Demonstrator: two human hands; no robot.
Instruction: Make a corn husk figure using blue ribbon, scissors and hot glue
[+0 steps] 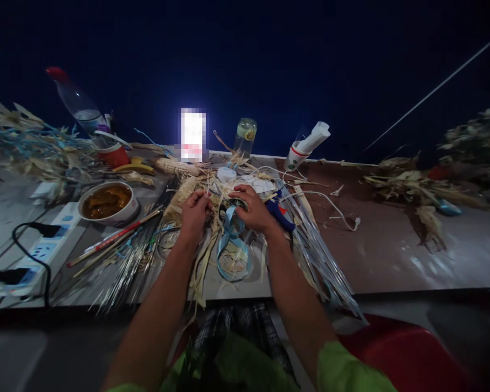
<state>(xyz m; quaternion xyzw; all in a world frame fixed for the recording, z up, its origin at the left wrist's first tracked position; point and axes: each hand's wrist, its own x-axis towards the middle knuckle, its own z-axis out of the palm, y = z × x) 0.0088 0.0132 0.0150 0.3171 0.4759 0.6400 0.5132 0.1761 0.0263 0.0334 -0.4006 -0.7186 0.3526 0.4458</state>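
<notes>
Blue ribbon (231,237) lies beside the parted fingers of my right hand (253,209); my left hand (194,213) presses fingertips together.

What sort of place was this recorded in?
Likely an informal craft workspace, though home or workshop I can't tell: thin silvery rods, dried plant strips and blue ribbon share one cluttered table.

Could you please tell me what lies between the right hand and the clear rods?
In the head view, a blue tool lies between the right hand and the clear rods.
</notes>
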